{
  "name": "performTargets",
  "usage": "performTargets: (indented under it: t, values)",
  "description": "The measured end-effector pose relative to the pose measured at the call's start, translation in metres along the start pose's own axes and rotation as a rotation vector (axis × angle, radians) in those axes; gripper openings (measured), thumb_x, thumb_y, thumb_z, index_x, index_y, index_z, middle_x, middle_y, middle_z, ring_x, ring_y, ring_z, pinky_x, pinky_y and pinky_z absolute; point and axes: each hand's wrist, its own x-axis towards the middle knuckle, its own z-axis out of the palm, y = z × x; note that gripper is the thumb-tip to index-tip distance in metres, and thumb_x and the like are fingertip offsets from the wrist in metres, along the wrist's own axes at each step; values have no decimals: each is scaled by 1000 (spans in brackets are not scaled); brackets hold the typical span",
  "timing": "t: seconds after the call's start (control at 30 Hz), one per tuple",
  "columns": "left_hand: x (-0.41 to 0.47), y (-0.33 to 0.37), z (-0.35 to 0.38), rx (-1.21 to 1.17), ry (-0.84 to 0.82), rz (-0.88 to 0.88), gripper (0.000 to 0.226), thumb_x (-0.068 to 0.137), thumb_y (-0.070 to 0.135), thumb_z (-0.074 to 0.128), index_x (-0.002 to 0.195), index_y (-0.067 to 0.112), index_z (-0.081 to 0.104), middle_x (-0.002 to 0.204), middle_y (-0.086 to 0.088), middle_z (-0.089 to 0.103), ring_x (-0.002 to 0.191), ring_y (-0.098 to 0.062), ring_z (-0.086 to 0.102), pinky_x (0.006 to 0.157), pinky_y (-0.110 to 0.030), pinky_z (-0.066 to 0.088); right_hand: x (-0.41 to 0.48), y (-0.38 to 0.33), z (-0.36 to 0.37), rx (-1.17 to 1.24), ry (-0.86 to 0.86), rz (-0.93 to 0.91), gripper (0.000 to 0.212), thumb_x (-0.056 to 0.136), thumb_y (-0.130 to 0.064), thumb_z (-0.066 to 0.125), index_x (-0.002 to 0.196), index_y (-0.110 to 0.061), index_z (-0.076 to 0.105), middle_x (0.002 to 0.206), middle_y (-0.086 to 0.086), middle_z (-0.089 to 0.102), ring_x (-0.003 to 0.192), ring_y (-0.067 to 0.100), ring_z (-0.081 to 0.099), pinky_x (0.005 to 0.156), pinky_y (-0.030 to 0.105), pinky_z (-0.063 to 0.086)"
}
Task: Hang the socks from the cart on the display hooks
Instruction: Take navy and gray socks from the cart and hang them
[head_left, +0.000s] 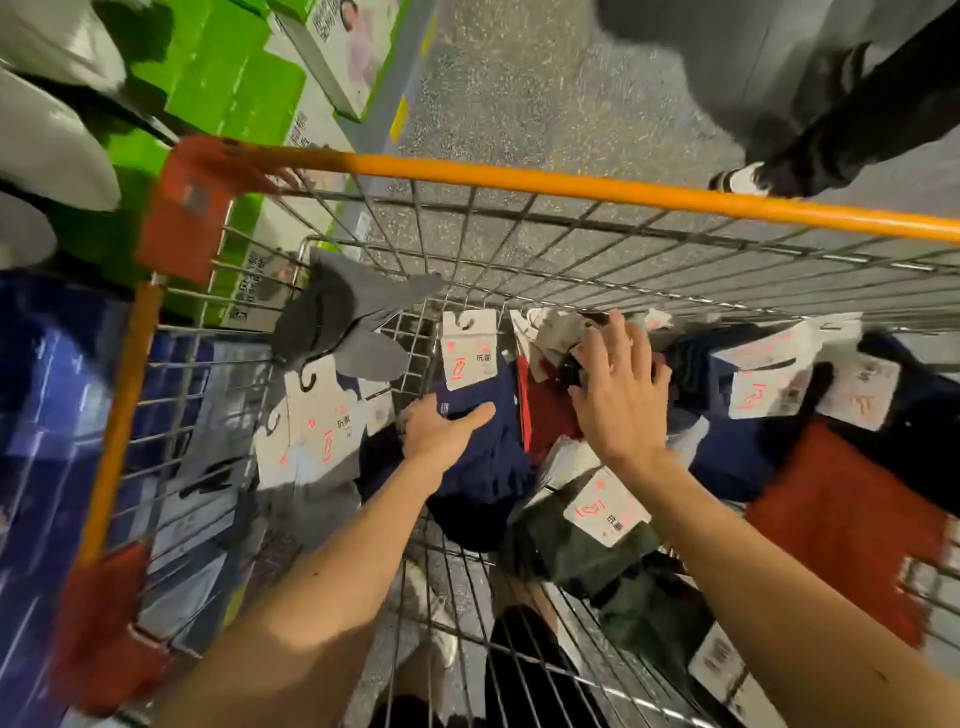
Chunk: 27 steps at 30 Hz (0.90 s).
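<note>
I look down into a wire cart (571, 244) with an orange rim, filled with packs of socks on white card headers. My left hand (441, 434) grips a navy sock pack (488, 467) near the cart's middle; its white header (467, 356) points away from me. My right hand (618, 387) is spread, palm down, over a dark pack and white cards at the far side, next to a red pack (550, 415). Whether it grips anything is hidden under the palm. Grey socks (353, 317) hang over the cart's left corner. No display hooks are in view.
More packs lie to the right: navy (727, 447), red (841, 519), dark green (587, 545). Green boxes (228, 88) and blue packages (47, 389) fill shelves on the left. Another person's legs (831, 130) stand on the speckled floor at the top right.
</note>
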Motion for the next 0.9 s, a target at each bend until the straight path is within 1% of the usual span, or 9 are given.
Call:
performTargets:
  t: [0.1,0.2,0.27,0.33,0.4,0.57,0.73,0.83,0.9]
  values:
    - [-1,2,5,-69,-12,6,37,80,23,84,111,18,66,108,3,67,98,-14,60,76,-25,46,3,5,-10,22,-20,21,75,85,-28,74,148,-5,40,162,19,25,149,39,23,100,67,38]
    - [-5,5,5,-108,-22,8,34,82,16,81,109,20,61,102,4,63,94,-11,55,74,-23,43,0,16,-15,89,-32,5,68,90,-33,67,144,-2,41,149,22,41,136,43,36,96,62,45]
    - [-4,4,4,-134,-42,7,37,82,14,80,113,18,62,112,-2,67,99,-13,57,79,-26,42,-1,27,-18,79,-112,-22,70,90,-34,68,144,2,41,133,25,50,123,45,44,93,56,47]
    - [-6,3,2,-176,-45,8,43,84,9,78,124,13,62,124,-6,66,103,-14,56,82,-25,42,1,36,-23,13,-238,-46,70,91,-36,67,145,-1,40,135,21,48,125,40,40,99,47,42]
    - [-10,1,-4,-212,-26,-1,49,85,6,76,131,8,59,122,-3,64,104,-11,53,82,-21,41,1,41,-29,-43,-348,-74,64,90,-37,67,141,-6,44,141,14,43,131,33,34,104,41,38]
    - [-18,-11,-18,-227,-60,0,55,83,7,77,133,12,55,128,-2,63,115,-15,56,88,-26,41,-18,39,-37,-186,-497,-146,65,85,-40,73,137,-19,40,139,7,37,135,28,27,98,48,43]
    - [-26,-8,-18,-131,-131,-4,59,81,15,81,133,15,55,133,-4,62,121,-21,55,93,-31,43,-24,56,-44,-101,-628,-160,81,82,-33,79,143,-15,29,125,16,58,116,35,54,92,40,45]
    - [-39,-5,-19,-79,-190,28,57,82,16,81,134,15,56,132,-2,62,122,-21,55,91,-30,42,-26,57,-51,35,-610,-12,78,79,-34,82,141,-13,39,118,15,65,105,32,62,84,37,47]
    - [-51,-4,-25,-35,-228,38,56,83,17,80,135,14,58,132,-2,63,119,-18,56,89,-28,42,-28,60,-56,194,-610,71,62,73,-36,87,123,-12,59,110,10,70,92,23,65,79,34,49]
